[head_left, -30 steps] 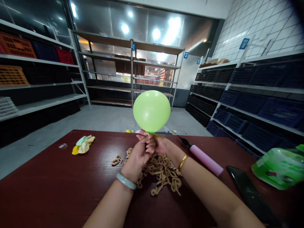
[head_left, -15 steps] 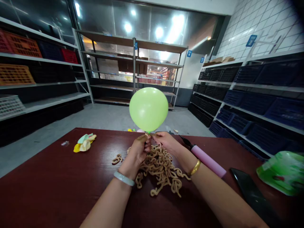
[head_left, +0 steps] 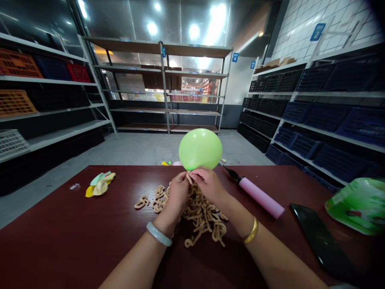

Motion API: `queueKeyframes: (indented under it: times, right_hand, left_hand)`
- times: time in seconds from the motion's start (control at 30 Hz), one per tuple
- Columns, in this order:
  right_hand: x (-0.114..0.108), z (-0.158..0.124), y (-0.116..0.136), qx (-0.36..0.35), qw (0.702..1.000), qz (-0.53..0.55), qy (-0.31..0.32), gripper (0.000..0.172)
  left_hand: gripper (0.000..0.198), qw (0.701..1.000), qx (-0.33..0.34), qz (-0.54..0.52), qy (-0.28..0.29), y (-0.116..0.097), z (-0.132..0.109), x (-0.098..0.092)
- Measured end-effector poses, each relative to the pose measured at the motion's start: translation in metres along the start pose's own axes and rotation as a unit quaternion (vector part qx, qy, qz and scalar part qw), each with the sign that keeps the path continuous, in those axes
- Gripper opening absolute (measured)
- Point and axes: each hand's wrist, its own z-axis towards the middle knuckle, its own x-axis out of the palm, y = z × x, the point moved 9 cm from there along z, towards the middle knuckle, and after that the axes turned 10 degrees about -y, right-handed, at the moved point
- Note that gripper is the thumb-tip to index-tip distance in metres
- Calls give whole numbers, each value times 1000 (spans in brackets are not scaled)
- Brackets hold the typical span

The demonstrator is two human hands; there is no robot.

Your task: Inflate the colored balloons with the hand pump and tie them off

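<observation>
A blown-up light green balloon (head_left: 200, 148) stands above the table's far edge, tilted to the right, its neck down at my fingertips. My left hand (head_left: 178, 190), with a pale bangle at the wrist, is closed in a pinch at the neck. Against it, my right hand (head_left: 208, 184), with a gold bangle, pinches a short bit of tan cord (head_left: 189, 177) just under the balloon. Fingers partly hide the neck and the cord's path. Beneath both hands spreads a tangled heap of tan, curly cord (head_left: 200, 214).
On the dark red table (head_left: 75, 245) lie limp balloons (head_left: 100, 184) at left. A pink hand pump (head_left: 261, 196), a black phone (head_left: 319, 237) and a green pouch (head_left: 357, 206) are at right. Shelves with crates (head_left: 319, 120) line both sides; a metal rack (head_left: 164, 84) stands behind.
The balloon has sunk lower and leaned right. My right hand has moved in over its neck, closer to my left hand. The view has shifted slightly.
</observation>
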Motion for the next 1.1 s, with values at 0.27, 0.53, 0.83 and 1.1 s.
queueKeyframes:
  times: [0.27,0.53,0.83,1.1]
  right_hand:
    - [-11,0,-13,88,993,74,-10,12]
    - [-11,-2,-27,158,980,121,-16,11]
    - [-4,-9,-40,271,952,142,10,6]
    - [-17,-7,5,31,977,-197,-73,7]
  left_hand:
    - [27,977,128,169,-30,-16,-2,-4]
    - [26,911,251,326,-39,-39,-13,0]
    - [21,846,314,429,-39,-50,-21,8]
    - [23,920,235,312,-19,-41,-16,7]
